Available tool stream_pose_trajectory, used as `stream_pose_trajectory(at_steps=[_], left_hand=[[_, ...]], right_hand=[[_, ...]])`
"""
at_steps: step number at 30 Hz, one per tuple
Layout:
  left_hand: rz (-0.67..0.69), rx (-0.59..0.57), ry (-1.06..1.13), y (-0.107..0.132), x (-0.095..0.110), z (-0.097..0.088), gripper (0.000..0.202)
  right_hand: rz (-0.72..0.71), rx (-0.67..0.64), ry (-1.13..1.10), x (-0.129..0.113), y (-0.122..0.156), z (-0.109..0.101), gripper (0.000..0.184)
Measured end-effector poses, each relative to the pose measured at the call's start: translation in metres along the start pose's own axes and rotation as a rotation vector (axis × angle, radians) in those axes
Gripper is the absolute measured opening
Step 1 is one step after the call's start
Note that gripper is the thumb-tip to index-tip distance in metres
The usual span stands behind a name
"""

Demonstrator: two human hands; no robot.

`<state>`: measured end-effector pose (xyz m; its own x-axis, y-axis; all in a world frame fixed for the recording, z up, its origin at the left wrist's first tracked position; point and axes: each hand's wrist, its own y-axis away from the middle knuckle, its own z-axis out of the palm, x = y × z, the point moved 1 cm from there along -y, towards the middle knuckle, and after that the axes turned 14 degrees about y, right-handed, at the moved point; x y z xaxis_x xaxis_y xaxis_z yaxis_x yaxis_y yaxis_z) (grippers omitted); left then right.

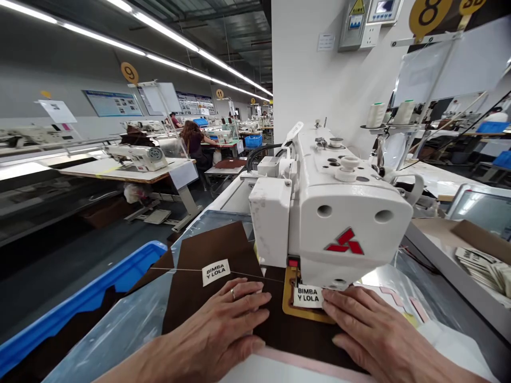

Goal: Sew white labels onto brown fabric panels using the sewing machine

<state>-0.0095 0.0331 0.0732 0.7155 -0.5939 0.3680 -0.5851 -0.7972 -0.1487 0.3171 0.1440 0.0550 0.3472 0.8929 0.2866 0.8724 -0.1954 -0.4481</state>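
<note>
Pressing flat with left hand (223,319) and right hand (367,324), fingers spread, gripping nothing, below white sewing machine (339,213), on dark brown leather panel (287,330) on the surface (131,319). Looks done: white BIMBA Y LOLA label (215,272) further back, thread trailing. Probably unsewn: second white label (308,296) in yellow clamp frame (289,311). Can't see needle or stitches.

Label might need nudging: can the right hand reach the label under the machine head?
Probably yes: right hand lies beside the label, fingertips at its edge; machine head covers only its far side.
</note>
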Motion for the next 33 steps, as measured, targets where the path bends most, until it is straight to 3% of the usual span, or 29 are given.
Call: stream_pose_trajectory(at_steps=[3,9,16,20,23,26,30,33], left_hand=[[0.033,0.050,0.060,-0.023,0.008,0.000,0.036],[0.053,0.028,0.085,-0.062,0.010,0.006,0.029],[0.035,0.070,0.050,-0.074,0.009,0.016,0.020],[-0.050,0.008,0.233,-0.079,0.002,0.005,0.020],[-0.091,0.025,0.257,-0.074,-0.007,-0.007,0.026],[-0.042,0.038,0.198,-0.070,-0.007,-0.007,0.029],[0.118,0.061,0.082,-0.073,0.008,0.010,0.027],[0.148,0.055,0.013,-0.078,0.016,0.020,0.030]], right_hand=[[0.015,-0.011,-0.025,0.000,0.002,0.005,0.037],[0.039,0.008,-0.039,-0.001,0.007,0.012,0.038],[0.084,0.007,-0.049,-0.003,0.010,0.018,0.038],[0.099,-0.033,-0.065,-0.001,0.012,0.015,0.040],[0.113,-0.037,-0.091,-0.001,0.013,0.013,0.040],[0.105,-0.062,-0.121,-0.003,0.011,0.015,0.039],[0.115,-0.116,-0.154,-0.004,0.006,0.017,0.039],[0.106,-0.143,-0.156,-0.004,0.004,0.014,0.039]])
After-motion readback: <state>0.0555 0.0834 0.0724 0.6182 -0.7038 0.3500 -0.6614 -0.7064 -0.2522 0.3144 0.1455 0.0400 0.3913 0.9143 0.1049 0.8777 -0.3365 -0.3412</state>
